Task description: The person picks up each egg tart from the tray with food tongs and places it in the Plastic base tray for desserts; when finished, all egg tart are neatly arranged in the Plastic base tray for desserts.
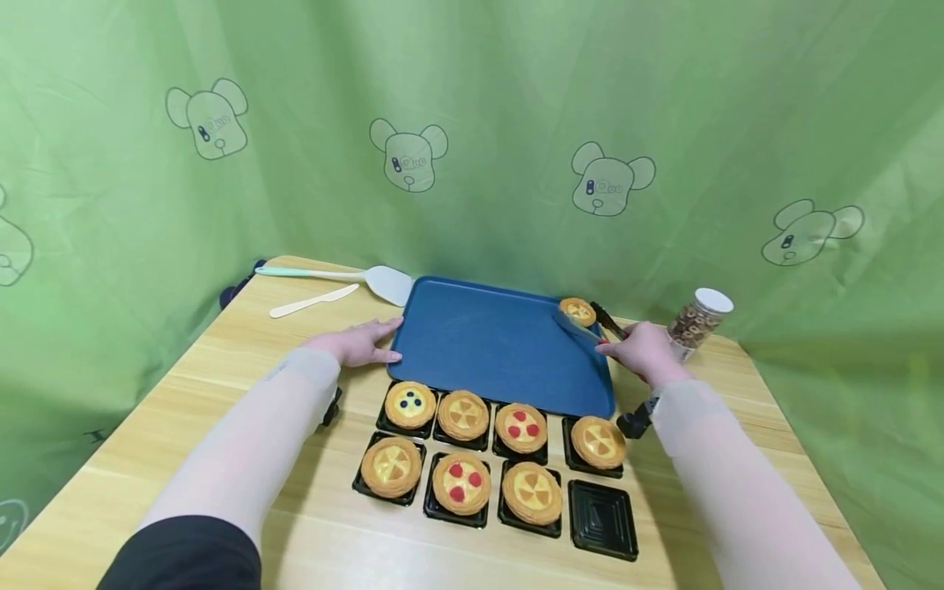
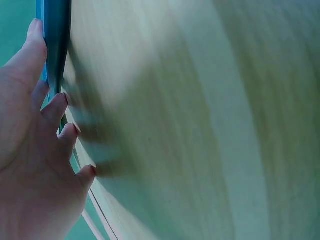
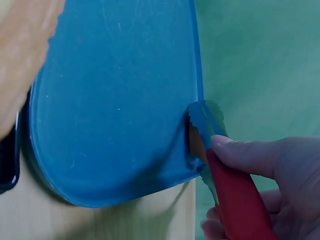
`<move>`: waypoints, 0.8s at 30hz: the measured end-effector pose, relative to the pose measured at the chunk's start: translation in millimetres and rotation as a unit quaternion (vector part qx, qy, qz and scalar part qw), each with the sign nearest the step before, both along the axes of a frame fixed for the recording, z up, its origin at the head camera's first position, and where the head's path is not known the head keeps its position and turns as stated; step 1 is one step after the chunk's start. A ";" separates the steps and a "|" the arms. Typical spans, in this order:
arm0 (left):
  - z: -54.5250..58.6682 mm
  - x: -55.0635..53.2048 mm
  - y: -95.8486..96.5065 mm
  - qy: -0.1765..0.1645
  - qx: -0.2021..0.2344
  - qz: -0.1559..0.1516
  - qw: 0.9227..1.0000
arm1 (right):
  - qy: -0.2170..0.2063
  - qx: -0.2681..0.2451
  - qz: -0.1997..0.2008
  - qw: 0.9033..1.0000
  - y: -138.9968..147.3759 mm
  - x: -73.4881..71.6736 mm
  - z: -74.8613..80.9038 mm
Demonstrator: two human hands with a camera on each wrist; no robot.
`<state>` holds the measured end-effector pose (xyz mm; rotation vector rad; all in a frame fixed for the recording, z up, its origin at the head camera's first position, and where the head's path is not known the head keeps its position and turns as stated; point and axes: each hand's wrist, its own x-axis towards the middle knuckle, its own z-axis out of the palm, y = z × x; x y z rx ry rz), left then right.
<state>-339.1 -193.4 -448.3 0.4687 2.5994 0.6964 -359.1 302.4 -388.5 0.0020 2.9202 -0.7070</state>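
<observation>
My right hand point(image 1: 649, 352) grips red-handled tongs point(image 3: 235, 197) over the far right corner of a blue tray point(image 1: 487, 344). Between the tongs' arms is a round tart point(image 1: 578, 311) with a segmented top; in the right wrist view only a brown sliver of tart point(image 3: 196, 142) shows. Whether the tart is lifted off the tray, I cannot tell. On the tray's left edge, my left hand point(image 1: 357, 342) rests with fingers spread and fairly straight. In the left wrist view, the left hand point(image 2: 37, 130) has its thumb against the tray's side point(image 2: 56, 50).
In front of the tray, several black plastic holders bear tarts, such as a berry tart point(image 1: 461, 483); one black holder point(image 1: 602, 519) is bare. A white-lidded jar point(image 1: 696, 324) stands right of the hand. A spatula point(image 1: 387, 284) and a white knife point(image 1: 313, 301) lie back left.
</observation>
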 end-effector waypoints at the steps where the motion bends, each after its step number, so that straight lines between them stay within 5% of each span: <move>1: -0.1 -0.3 0.3 0.001 -0.001 0.000 1.000 | -0.002 -0.005 -0.001 1.000 0.0 -0.1 -0.6; 12: -6.1 -7.6 2.9 0.001 -0.003 -0.006 1.000 | 0.037 0.011 0.023 0.999 2.4 12.5 8.1; 24: 15.7 13.1 6.3 0.013 -0.001 -0.017 1.000 | 0.093 0.019 0.095 0.991 20.2 75.9 92.2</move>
